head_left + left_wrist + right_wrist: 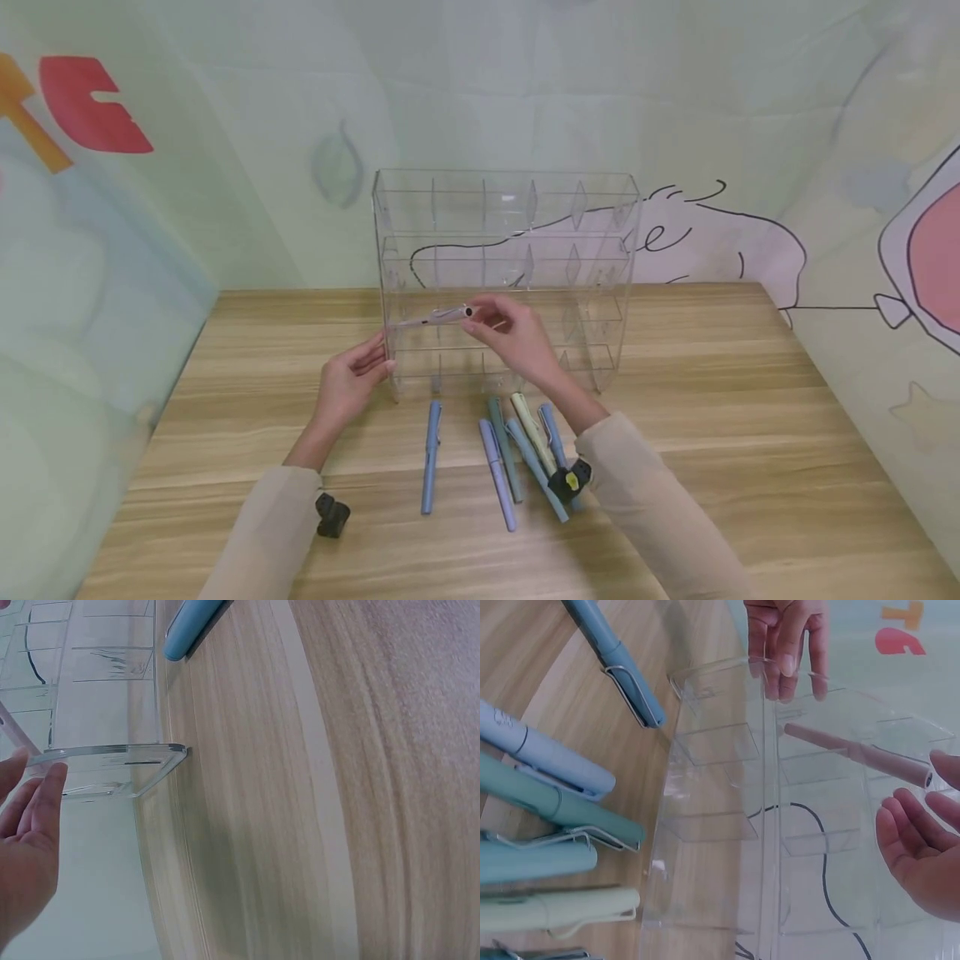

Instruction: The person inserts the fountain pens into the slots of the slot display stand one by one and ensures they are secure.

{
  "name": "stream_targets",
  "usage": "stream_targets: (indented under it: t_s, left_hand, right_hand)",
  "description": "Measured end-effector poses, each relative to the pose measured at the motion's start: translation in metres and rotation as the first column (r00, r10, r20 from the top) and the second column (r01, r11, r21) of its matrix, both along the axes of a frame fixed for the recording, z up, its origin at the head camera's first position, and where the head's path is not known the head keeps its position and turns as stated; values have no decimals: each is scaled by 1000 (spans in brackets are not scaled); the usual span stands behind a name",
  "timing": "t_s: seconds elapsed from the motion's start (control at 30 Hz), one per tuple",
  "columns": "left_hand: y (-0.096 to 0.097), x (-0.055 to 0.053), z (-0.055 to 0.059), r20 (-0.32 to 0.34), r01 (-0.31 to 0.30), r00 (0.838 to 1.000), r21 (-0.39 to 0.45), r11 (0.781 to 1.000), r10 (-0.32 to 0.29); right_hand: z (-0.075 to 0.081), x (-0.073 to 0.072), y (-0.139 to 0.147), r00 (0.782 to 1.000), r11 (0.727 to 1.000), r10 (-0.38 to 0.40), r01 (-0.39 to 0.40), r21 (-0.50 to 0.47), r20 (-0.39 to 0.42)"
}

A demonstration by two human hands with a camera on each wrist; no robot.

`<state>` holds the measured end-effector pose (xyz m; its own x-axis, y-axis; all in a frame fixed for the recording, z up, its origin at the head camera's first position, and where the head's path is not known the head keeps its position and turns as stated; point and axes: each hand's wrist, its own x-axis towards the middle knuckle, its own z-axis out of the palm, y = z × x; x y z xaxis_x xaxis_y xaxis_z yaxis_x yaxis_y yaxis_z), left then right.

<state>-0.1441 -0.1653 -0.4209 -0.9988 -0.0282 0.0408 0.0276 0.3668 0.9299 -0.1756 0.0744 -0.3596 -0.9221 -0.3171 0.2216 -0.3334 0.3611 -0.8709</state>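
Observation:
A clear acrylic organizer (506, 346) with several tiers and dividers stands upright on the table. My left hand (348, 383) grips the front edge of its left side panel, thumb and fingers on either side; the left wrist view shows these fingers (49, 802) at the panel edge. With thumb and fingertips, my right hand (517, 333) pinches the end of a pale pink pen (450, 314) with a clip. The pen lies nearly level across the organizer's left part, its other end toward the left panel. In the right wrist view the pen (855, 750) slants behind clear plastic.
In front of the organizer lie a blue pen (431, 458) alone and a cluster: a lavender pen (498, 475), a dark green pen (506, 450), a pale green pen (531, 425) and blue ones. A printed cloth (262, 167) hangs behind the wooden table (712, 400).

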Motion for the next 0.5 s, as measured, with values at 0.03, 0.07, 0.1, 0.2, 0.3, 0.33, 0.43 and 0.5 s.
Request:
stream_targets:
  t_s: [0.03,0.07,0.1,0.2,0.3,0.33,0.43,0.5]
  left_hand:
    - [0,0,0,0,0,1000,1,1000,0]
    - [0,0,0,0,1,1000,4,1000,-1]
    - [0,0,0,3,1,1000,6,1000,-1]
    - [0,0,0,5,0,1000,12,1000,0]
    - [0,0,1,4,1,1000,11,1000,-1]
    - [0,1,1,4,3,1000,8,1000,-3]
    - [0,1,2,12,4,1000,8,1000,-4]
    - [0,1,2,22,2,1000,6,1000,-2]
  right_hand:
    - [0,0,2,1000,1000,13,-13,7,6]
    - [1,1,5,1000,1000,26,-26,17,9]
    - [1,1,8,999,999,42,-42,26,8]
    - [0,3,19,996,995,81,-83,46,35]
    - [-3,6,32,989,990,132,-135,44,68]
    - [-4,7,37,985,988,148,-152,37,84]
    - [-8,11,53,971,978,199,-205,27,134]
    - [-12,13,65,961,973,220,-229,40,166]
